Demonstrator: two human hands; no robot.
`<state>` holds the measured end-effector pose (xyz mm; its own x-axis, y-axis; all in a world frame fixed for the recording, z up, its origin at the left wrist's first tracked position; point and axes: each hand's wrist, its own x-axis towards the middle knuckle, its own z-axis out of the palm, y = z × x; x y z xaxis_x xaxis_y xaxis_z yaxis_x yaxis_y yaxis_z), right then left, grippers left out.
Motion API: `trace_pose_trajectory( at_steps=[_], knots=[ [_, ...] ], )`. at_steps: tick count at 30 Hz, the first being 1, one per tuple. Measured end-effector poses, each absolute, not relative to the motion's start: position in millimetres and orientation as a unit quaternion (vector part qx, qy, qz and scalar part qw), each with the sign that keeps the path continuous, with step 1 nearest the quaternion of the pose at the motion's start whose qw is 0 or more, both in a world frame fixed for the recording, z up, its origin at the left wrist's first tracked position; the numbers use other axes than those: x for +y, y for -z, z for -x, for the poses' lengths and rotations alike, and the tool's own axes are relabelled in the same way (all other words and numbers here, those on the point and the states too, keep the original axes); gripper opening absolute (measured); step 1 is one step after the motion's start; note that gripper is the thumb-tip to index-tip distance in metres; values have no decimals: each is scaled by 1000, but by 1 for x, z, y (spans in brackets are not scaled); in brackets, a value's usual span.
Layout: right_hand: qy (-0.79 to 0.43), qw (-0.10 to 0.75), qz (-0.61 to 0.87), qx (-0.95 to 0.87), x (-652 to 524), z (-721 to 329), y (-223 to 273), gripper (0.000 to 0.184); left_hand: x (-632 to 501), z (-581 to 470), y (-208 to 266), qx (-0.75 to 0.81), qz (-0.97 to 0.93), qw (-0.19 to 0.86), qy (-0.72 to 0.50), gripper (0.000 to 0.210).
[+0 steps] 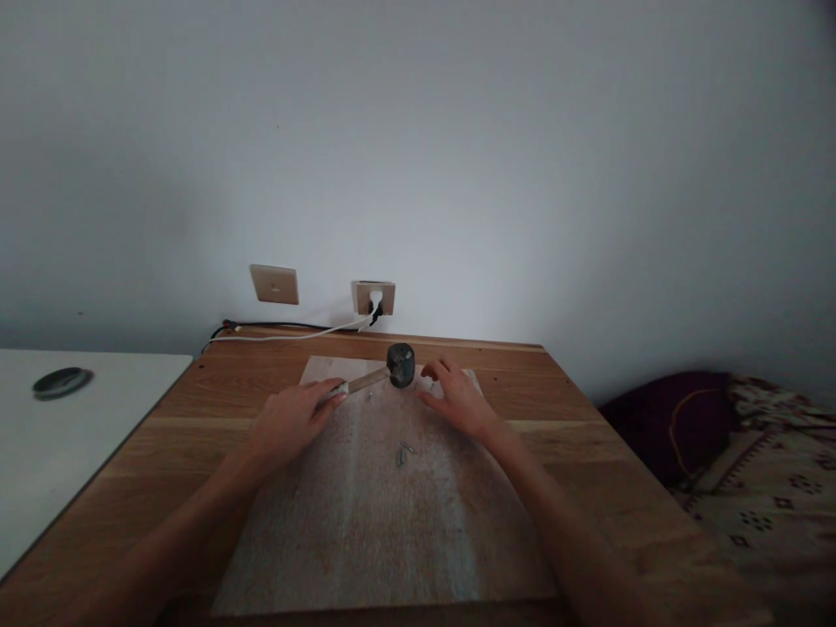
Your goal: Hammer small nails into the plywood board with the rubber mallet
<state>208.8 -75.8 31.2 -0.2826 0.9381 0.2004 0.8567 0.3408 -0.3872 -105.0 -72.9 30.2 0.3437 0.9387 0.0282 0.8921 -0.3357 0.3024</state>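
Note:
My left hand (pixel 299 416) is closed around the handle of a mallet (pixel 401 365) with a black, scuffed head and a light handle. The mallet's head points right, over the far part of a worn, pale wooden board (pixel 353 522). Just right of that head is my right hand (pixel 457 396), its fingers curved and apart, with a gap between thumb and forefinger. It appears to hold nothing. Nearer to me, a few small grey metal pieces (pixel 402 454), perhaps screws or nails, lie on the board between my forearms.
The board rests on a brown wooden table (pixel 196 418) against a pale wall. Cables (pixel 293 335) run along its back edge to a wall socket (pixel 385 299). A white surface (pixel 58 461) at left bears a dark round object (pixel 62 382). Patterned fabric (pixel 771 488) lies at right.

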Motion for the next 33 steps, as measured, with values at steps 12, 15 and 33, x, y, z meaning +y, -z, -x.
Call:
trace_pose_trajectory(
  at_steps=[12,15,33],
  knots=[
    [-238,104,476,-840,-115,-185,-40,6,-68,118,-24,618,-766,117,-134,49],
    [-237,170,494,-819,-89,-183,-47,10,-65,125,-21,637,-746,115,-155,50],
    [-148,96,514,-839,-23,-151,-28,22,-64,140,-18,646,-725,144,-188,50]
  ],
)
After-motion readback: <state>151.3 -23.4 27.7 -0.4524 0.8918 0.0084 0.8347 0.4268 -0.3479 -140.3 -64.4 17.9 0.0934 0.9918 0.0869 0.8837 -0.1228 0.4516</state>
